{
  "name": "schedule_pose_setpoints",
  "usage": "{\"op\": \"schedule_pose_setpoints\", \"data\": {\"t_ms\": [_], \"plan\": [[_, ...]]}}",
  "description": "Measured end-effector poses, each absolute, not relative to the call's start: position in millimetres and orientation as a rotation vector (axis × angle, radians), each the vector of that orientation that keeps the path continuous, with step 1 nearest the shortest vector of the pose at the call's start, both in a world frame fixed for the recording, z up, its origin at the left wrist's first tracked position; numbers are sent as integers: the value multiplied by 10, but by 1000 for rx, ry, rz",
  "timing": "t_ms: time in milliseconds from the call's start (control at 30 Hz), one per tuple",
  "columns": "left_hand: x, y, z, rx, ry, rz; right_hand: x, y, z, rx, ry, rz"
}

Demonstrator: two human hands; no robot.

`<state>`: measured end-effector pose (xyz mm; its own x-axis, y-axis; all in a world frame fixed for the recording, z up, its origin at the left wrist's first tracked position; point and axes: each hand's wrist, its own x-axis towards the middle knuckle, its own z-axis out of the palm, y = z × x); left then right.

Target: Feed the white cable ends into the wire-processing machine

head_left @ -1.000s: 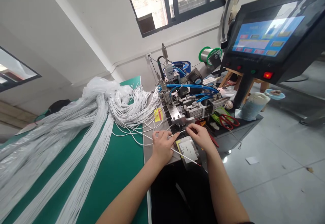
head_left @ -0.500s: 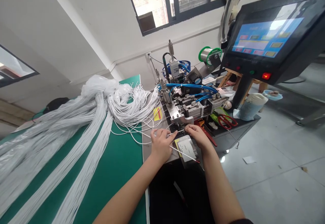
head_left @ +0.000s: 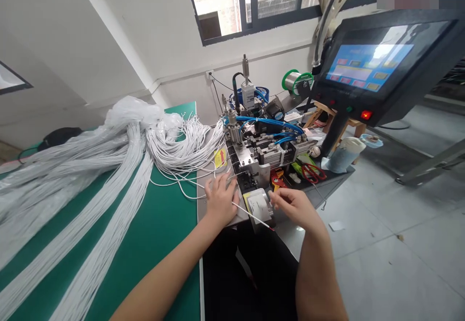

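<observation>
My left hand (head_left: 221,197) lies with its fingers spread on the metal plate (head_left: 203,207) in front of the machine. From under its thumb side runs a white cable (head_left: 252,216), its red-tipped end sticking out past the plate's edge. What the palm presses on is hidden. My right hand (head_left: 292,204) is closed in a pinch beside a silver, labelled cylindrical part (head_left: 259,207); anything between its fingertips is too small to make out. The machine's metal clamp block (head_left: 250,168) stands just beyond both hands.
A big bundle of white cables (head_left: 123,185) spreads over the green table (head_left: 174,243) at left. Blue air hoses (head_left: 269,121) cross the machine. Red-handled scissors (head_left: 314,173) lie on its right side. A control screen (head_left: 368,66) and a wire spool (head_left: 297,81) stand behind.
My right hand has drawn back from the clamp block, toward me and to the right. My left hand has shifted slightly back from the block, its fingers flatter. The view has tilted a little.
</observation>
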<state>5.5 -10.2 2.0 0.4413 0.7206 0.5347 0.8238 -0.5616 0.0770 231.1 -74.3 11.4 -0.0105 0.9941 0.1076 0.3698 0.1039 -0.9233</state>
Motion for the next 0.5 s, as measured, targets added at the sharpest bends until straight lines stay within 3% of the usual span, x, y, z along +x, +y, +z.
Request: {"op": "schedule_pose_setpoints", "data": {"t_ms": [233, 500], "plan": [[40, -117, 43, -2482, -1324, -881, 2240, -1034, 279, -1279, -1915, 1109], [-5, -91, 56, -2762, -836, -1005, 2285, -808, 173, -1453, -1611, 655]]}}
